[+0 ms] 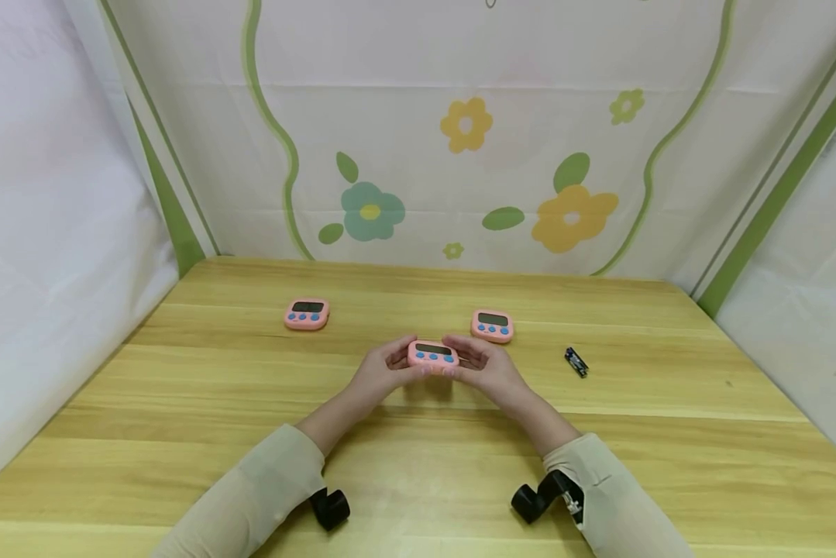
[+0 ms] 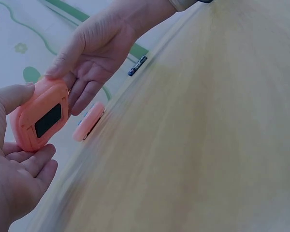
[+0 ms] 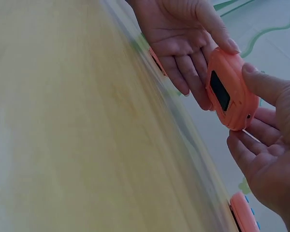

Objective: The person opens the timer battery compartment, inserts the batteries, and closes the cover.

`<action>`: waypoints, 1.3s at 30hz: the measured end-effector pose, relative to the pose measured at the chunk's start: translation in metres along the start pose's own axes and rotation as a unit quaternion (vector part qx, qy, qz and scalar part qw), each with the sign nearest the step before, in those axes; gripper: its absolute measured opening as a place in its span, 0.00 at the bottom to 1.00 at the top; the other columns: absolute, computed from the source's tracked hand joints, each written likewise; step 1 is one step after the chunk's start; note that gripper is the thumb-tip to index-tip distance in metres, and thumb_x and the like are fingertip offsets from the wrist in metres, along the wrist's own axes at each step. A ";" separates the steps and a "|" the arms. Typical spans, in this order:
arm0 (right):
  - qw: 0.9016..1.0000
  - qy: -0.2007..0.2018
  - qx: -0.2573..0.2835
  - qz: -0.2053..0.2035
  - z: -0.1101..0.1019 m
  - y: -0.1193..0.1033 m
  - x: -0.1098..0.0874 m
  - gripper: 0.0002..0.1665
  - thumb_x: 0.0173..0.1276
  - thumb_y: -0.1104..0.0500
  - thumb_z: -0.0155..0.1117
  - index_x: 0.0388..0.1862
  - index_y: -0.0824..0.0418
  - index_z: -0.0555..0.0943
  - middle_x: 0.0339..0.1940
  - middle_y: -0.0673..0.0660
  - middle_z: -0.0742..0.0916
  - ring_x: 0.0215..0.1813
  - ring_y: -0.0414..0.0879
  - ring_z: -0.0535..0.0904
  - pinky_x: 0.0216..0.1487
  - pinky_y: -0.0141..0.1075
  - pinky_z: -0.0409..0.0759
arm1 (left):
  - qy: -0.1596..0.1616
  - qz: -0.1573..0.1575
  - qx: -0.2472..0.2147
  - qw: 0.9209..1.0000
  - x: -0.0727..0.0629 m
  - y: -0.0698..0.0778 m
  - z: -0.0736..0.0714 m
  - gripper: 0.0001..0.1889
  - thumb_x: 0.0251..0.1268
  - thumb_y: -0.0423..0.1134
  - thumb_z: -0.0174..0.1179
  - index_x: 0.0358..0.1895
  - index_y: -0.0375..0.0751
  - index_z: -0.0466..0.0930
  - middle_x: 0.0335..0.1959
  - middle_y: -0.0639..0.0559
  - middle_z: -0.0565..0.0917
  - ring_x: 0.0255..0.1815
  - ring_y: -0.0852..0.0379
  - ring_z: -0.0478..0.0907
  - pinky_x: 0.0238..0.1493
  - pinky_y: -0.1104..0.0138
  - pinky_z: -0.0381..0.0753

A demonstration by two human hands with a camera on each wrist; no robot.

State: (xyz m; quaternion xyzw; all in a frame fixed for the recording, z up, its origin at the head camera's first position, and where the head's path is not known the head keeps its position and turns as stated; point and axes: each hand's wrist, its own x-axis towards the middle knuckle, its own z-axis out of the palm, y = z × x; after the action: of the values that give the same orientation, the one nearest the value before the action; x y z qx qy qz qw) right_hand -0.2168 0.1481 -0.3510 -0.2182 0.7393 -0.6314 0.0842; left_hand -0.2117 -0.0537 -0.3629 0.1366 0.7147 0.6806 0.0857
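Between both hands is a pink digital timer (image 1: 434,354) with a dark display and blue buttons, its face turned up toward the head camera. My left hand (image 1: 383,370) grips its left end, thumb along the near edge and fingers beneath. At the other end my right hand (image 1: 489,372) pinches it the same way. Both wrist views show the timer's back (image 2: 41,113), which bears a dark rectangle, held above the tabletop. In the right wrist view a small round hole shows in the timer's side (image 3: 249,116).
A second pink timer (image 1: 307,314) lies at the back left of the wooden table (image 1: 418,480). Another pink timer (image 1: 492,326) lies just beyond my right hand. Dark batteries (image 1: 576,362) lie side by side to the right. A flowered white curtain (image 1: 418,155) hangs behind.
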 end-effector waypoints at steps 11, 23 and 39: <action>0.999 0.037 -0.021 0.015 0.001 0.001 0.001 0.30 0.60 0.58 0.57 0.58 0.71 0.64 0.50 0.63 0.77 0.50 0.49 0.73 0.47 0.35 0.73 | -0.007 -0.003 -0.013 1.000 0.001 0.002 0.000 0.31 0.58 0.37 0.55 0.61 0.27 0.54 0.57 0.38 0.65 0.57 0.49 0.62 0.54 0.63 0.65; 0.998 0.062 -0.020 0.026 -0.001 0.004 0.002 0.27 0.62 0.62 0.54 0.60 0.68 0.63 0.40 0.67 0.80 0.41 0.49 0.78 0.42 0.41 0.76 | 0.001 0.021 -0.008 1.000 0.001 -0.003 0.003 0.30 0.56 0.34 0.57 0.61 0.30 0.58 0.53 0.40 0.70 0.53 0.50 0.67 0.50 0.66 0.69; 0.999 0.019 0.030 0.024 0.002 0.004 0.002 0.27 0.63 0.69 0.50 0.62 0.66 0.60 0.40 0.71 0.78 0.38 0.52 0.78 0.38 0.44 0.77 | -0.034 0.020 -0.014 0.999 0.001 -0.004 0.003 0.30 0.56 0.27 0.54 0.63 0.31 0.54 0.54 0.37 0.67 0.48 0.48 0.70 0.46 0.67 0.73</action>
State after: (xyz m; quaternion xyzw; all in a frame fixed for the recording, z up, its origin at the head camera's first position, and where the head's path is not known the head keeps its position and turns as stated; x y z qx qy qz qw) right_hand -0.2184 0.1463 -0.3550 -0.1861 0.7264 -0.6552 0.0917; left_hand -0.2122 -0.0508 -0.3674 0.1728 0.6987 0.6873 0.0979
